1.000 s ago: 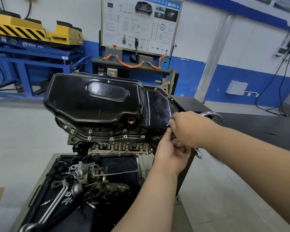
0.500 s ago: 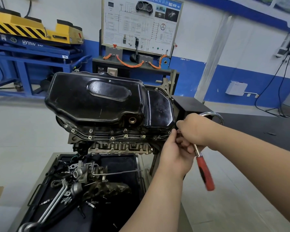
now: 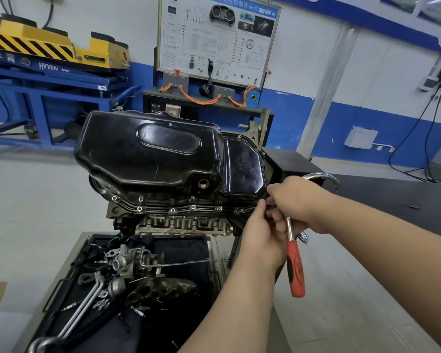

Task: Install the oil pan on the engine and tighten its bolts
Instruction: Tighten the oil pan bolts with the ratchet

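A black oil pan (image 3: 150, 151) sits upside up on the inverted engine (image 3: 178, 222), with several bolts (image 3: 173, 210) along its near flange. At the pan's right near corner my right hand (image 3: 298, 202) grips a ratchet with a red handle (image 3: 295, 268) that hangs downward. My left hand (image 3: 261, 238) is just below it, its fingers pinching at the ratchet head by the corner bolt. The bolt itself is hidden by my fingers.
A black tray (image 3: 183, 245) under the engine holds loose engine parts (image 3: 127, 266) and a metal pipe (image 3: 82, 309). A chrome stand handle (image 3: 323, 178) curves behind my right hand. A blue lift table (image 3: 49, 85) and a training board (image 3: 214, 39) stand at the back.
The ratchet's red handle has swung down from behind my hands and now hangs below them. Both hands stay at the pan's right corner.
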A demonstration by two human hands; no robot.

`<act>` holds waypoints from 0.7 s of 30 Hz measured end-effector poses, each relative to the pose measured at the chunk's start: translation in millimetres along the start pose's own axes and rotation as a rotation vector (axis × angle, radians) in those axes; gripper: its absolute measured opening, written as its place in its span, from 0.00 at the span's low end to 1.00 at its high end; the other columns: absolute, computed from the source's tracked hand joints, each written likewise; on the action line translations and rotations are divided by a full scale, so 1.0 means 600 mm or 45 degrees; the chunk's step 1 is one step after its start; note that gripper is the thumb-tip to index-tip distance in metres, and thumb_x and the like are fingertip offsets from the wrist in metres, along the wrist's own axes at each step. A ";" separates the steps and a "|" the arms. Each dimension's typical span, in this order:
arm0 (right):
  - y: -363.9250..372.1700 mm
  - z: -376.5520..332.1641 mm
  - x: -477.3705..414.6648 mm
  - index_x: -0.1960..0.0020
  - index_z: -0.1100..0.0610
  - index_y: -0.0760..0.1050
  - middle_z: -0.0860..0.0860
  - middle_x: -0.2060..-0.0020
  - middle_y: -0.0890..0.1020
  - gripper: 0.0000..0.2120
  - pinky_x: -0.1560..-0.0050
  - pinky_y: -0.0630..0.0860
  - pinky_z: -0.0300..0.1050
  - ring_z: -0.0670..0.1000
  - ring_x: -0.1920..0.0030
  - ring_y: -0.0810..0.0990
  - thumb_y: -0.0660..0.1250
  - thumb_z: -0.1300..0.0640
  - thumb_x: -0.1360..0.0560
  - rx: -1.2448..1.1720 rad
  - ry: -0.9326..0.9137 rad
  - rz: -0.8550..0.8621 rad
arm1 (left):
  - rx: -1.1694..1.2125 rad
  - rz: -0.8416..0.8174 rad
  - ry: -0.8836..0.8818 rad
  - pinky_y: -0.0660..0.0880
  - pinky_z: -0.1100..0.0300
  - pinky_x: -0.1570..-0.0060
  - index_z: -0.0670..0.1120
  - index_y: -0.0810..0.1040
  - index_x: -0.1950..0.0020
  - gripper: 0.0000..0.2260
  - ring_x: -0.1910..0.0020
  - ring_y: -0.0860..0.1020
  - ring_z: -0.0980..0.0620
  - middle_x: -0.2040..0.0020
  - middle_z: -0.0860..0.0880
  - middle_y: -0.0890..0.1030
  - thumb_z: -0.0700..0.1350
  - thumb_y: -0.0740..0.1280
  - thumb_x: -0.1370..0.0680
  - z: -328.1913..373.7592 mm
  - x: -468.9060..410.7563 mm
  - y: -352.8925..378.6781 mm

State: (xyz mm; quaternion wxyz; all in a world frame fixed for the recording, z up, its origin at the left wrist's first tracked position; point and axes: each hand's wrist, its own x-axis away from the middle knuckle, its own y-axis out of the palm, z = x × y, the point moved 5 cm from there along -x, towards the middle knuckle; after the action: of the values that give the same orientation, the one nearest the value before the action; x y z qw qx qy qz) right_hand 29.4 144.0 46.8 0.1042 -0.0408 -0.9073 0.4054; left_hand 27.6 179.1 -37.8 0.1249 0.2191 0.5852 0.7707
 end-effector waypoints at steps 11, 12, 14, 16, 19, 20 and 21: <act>0.008 -0.055 0.015 0.55 0.52 0.60 0.46 0.72 0.66 0.07 0.76 0.55 0.41 0.47 0.75 0.65 0.57 0.51 0.23 1.577 -0.898 0.186 | -0.127 0.092 0.022 0.71 0.62 0.62 0.46 0.78 0.60 0.12 0.66 0.71 0.54 0.67 0.49 0.75 0.52 0.64 0.21 0.014 -0.002 0.000; 0.006 -0.048 0.007 0.55 0.51 0.59 0.46 0.73 0.67 0.06 0.77 0.54 0.41 0.47 0.75 0.66 0.56 0.52 0.22 1.618 -0.905 0.196 | -0.119 0.093 0.038 0.72 0.61 0.61 0.45 0.79 0.58 0.12 0.64 0.74 0.53 0.63 0.47 0.79 0.52 0.64 0.21 0.012 -0.002 -0.002; 0.009 -0.044 0.005 0.56 0.52 0.62 0.46 0.71 0.70 0.05 0.76 0.57 0.41 0.48 0.71 0.72 0.54 0.53 0.21 1.315 -0.843 0.187 | -0.061 0.084 0.068 0.75 0.57 0.58 0.44 0.80 0.53 0.13 0.57 0.79 0.49 0.53 0.44 0.83 0.51 0.61 0.19 0.011 -0.002 -0.005; 0.000 -0.032 -0.004 0.60 0.56 0.67 0.50 0.69 0.75 0.12 0.73 0.65 0.39 0.50 0.68 0.76 0.52 0.55 0.20 0.831 -0.500 0.129 | 0.010 0.060 0.078 0.77 0.55 0.61 0.43 0.77 0.57 0.15 0.64 0.77 0.49 0.63 0.44 0.81 0.50 0.58 0.18 0.008 -0.006 -0.007; 0.003 -0.014 -0.003 0.62 0.63 0.72 0.54 0.77 0.77 0.18 0.72 0.77 0.43 0.52 0.78 0.76 0.52 0.57 0.19 0.018 -0.032 -0.098 | 0.093 -0.008 0.049 0.79 0.49 0.71 0.42 0.70 0.64 0.18 0.71 0.65 0.49 0.77 0.47 0.67 0.50 0.57 0.17 0.001 -0.008 -0.005; 0.008 -0.014 -0.001 0.61 0.65 0.73 0.54 0.76 0.78 0.17 0.70 0.79 0.45 0.53 0.77 0.77 0.52 0.57 0.19 -0.020 0.007 -0.117 | 0.099 -0.020 0.039 0.79 0.48 0.72 0.42 0.71 0.64 0.18 0.71 0.64 0.48 0.77 0.47 0.66 0.50 0.58 0.17 0.000 -0.007 -0.005; 0.010 -0.020 -0.002 0.57 0.65 0.73 0.55 0.71 0.80 0.16 0.66 0.79 0.45 0.54 0.71 0.79 0.53 0.58 0.19 0.163 -0.078 -0.114 | 0.093 -0.016 0.031 0.79 0.49 0.72 0.42 0.72 0.63 0.17 0.70 0.65 0.49 0.76 0.47 0.66 0.50 0.59 0.18 0.000 -0.007 -0.004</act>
State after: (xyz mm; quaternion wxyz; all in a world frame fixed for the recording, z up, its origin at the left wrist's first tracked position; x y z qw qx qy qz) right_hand 33.4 156.5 49.7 0.0968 0.0190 -0.8831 0.4587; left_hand 31.2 177.5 -41.0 0.1146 0.2105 0.6158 0.7505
